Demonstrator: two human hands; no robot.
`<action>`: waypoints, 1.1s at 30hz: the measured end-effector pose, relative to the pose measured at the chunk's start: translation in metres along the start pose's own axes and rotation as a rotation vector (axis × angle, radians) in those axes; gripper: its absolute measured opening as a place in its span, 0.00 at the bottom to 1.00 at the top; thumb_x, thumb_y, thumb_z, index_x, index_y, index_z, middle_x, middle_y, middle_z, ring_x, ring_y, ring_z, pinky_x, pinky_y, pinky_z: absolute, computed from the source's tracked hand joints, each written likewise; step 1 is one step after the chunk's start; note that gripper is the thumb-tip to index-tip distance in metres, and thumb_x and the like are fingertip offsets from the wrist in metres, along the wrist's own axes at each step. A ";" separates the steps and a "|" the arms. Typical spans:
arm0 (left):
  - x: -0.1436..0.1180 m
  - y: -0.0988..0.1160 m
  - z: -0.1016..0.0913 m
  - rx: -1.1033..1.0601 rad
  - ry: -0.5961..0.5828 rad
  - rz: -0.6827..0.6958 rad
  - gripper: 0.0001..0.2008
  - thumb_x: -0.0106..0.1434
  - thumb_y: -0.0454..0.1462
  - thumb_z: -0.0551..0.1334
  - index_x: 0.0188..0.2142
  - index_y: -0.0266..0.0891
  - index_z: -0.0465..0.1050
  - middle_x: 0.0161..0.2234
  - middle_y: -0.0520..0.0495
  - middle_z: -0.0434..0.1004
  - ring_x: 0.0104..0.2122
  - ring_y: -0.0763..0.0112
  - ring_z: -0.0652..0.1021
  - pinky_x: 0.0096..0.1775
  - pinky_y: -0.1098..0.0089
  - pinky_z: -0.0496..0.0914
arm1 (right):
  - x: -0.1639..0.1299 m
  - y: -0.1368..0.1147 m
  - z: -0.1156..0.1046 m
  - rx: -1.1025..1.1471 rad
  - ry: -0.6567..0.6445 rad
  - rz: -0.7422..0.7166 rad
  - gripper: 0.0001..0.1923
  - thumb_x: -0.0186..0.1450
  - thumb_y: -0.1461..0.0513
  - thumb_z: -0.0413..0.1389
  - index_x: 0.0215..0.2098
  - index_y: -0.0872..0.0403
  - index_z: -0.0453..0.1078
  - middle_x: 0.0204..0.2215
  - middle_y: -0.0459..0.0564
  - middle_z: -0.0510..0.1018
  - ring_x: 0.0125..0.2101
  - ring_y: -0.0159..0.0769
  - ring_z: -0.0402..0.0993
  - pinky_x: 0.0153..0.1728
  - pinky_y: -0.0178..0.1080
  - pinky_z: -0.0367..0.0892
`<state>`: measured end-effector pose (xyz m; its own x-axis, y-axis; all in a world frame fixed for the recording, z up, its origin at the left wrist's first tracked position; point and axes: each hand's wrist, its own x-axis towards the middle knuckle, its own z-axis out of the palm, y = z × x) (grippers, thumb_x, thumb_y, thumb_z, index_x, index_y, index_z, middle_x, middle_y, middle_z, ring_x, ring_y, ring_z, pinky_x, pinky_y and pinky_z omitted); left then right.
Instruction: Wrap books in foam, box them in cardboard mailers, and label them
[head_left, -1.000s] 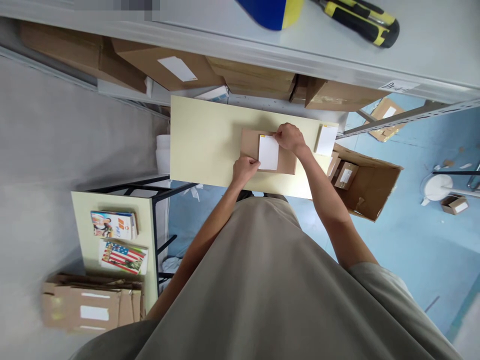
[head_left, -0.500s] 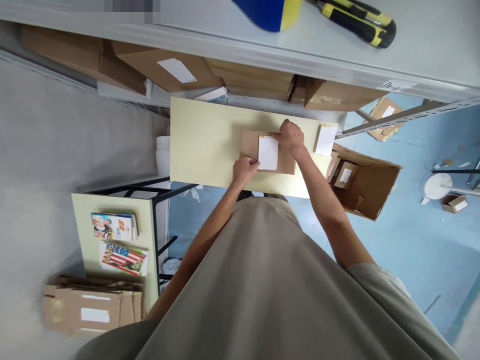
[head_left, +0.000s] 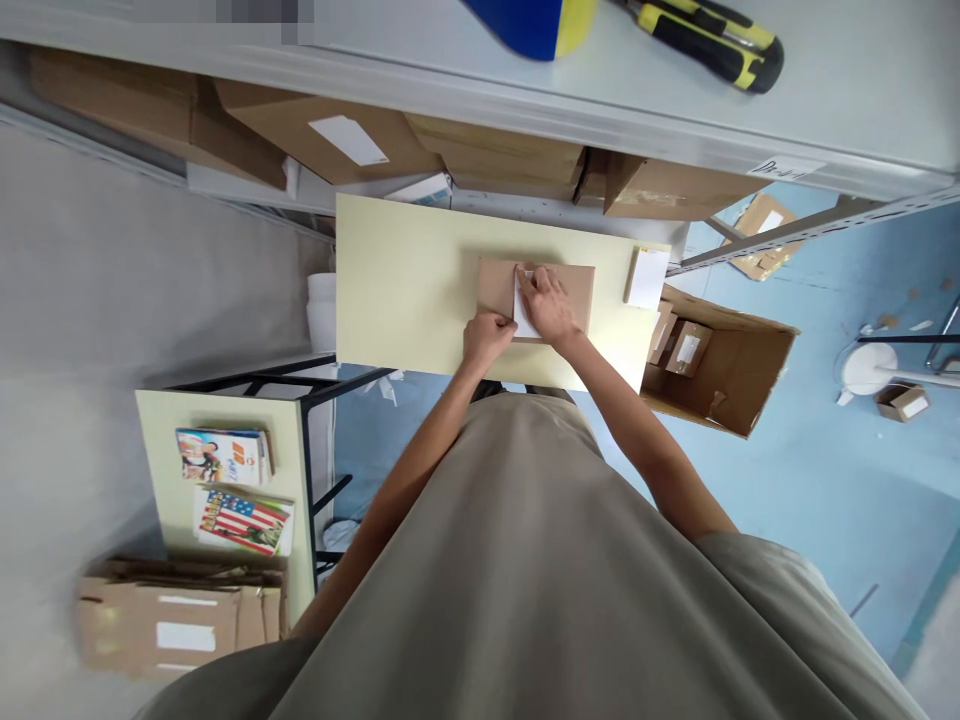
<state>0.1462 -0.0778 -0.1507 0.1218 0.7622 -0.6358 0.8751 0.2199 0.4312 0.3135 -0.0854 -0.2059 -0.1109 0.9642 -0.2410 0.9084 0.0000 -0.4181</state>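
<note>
Now the right hand [head_left: 550, 308] lies flat across the white label [head_left: 520, 318], where half a second ago it was pinching the label's far corner; its fingers [head_left: 531, 283] are spread and pressed down, gripping nothing, so most of the label is hidden under the palm. That shift reads as the sticker having gone from being positioned to being smoothed onto the parcel. The left hand [head_left: 487, 338] has stayed at the near left edge, its fingers curled loosely against the label's corner and the cardboard, steadying rather than holding. The brown cardboard parcel [head_left: 577, 288] is flat and slim, plain-faced, lying square near the middle of the pale yellow desk [head_left: 405, 280], close to its near edge. A stack of white labels [head_left: 646, 277] sits at the desk's right end, apart from the parcel, and an open carton [head_left: 739, 375] with small boxes stands on the floor just beyond.
</note>
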 end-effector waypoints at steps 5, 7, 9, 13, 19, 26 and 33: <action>-0.004 0.003 0.001 0.038 0.018 0.013 0.13 0.72 0.41 0.65 0.44 0.47 0.93 0.48 0.45 0.93 0.51 0.53 0.88 0.50 0.64 0.76 | -0.033 -0.008 0.008 -0.043 -0.049 -0.067 0.34 0.82 0.65 0.39 0.84 0.62 0.56 0.65 0.73 0.74 0.65 0.64 0.69 0.67 0.66 0.69; -0.006 0.004 0.004 0.054 0.035 0.019 0.13 0.72 0.41 0.65 0.44 0.47 0.93 0.49 0.45 0.93 0.52 0.53 0.88 0.52 0.64 0.76 | -0.058 -0.011 0.013 -0.047 -0.070 -0.094 0.35 0.81 0.68 0.38 0.84 0.63 0.56 0.64 0.73 0.75 0.64 0.63 0.70 0.68 0.65 0.69; -0.007 0.004 0.006 0.059 0.043 0.018 0.14 0.73 0.41 0.65 0.45 0.46 0.92 0.49 0.44 0.93 0.52 0.53 0.88 0.52 0.64 0.76 | -0.079 -0.011 0.016 -0.042 -0.088 -0.102 0.35 0.80 0.69 0.38 0.83 0.63 0.57 0.63 0.72 0.77 0.64 0.61 0.72 0.68 0.63 0.69; -0.007 0.003 0.010 0.046 0.064 0.014 0.12 0.73 0.40 0.65 0.44 0.44 0.91 0.48 0.43 0.93 0.52 0.52 0.88 0.54 0.62 0.76 | -0.092 0.000 0.016 -0.004 -0.072 -0.082 0.32 0.84 0.63 0.39 0.83 0.61 0.60 0.60 0.70 0.78 0.62 0.59 0.74 0.67 0.62 0.70; -0.008 0.001 0.023 0.016 0.149 0.070 0.09 0.73 0.37 0.66 0.40 0.43 0.88 0.46 0.40 0.92 0.49 0.51 0.88 0.55 0.59 0.77 | -0.049 0.021 0.010 0.003 0.073 0.052 0.34 0.84 0.62 0.36 0.83 0.66 0.57 0.61 0.73 0.78 0.63 0.62 0.72 0.66 0.65 0.69; -0.006 -0.014 0.026 -0.077 0.145 0.113 0.07 0.70 0.40 0.72 0.36 0.43 0.79 0.40 0.42 0.89 0.44 0.55 0.86 0.53 0.59 0.77 | -0.075 -0.007 0.022 0.013 -0.013 -0.026 0.35 0.82 0.66 0.40 0.84 0.67 0.55 0.64 0.76 0.76 0.64 0.64 0.72 0.68 0.66 0.68; -0.002 -0.026 0.020 -0.199 0.131 0.120 0.14 0.60 0.36 0.77 0.36 0.45 0.72 0.31 0.51 0.81 0.35 0.61 0.82 0.45 0.62 0.74 | -0.090 0.001 0.020 0.001 -0.063 -0.173 0.33 0.86 0.59 0.40 0.82 0.68 0.58 0.62 0.73 0.79 0.63 0.60 0.72 0.69 0.64 0.68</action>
<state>0.1322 -0.0971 -0.1738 0.1465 0.8595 -0.4897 0.7471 0.2283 0.6243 0.3169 -0.1778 -0.2020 -0.2906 0.9312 -0.2202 0.8731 0.1639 -0.4591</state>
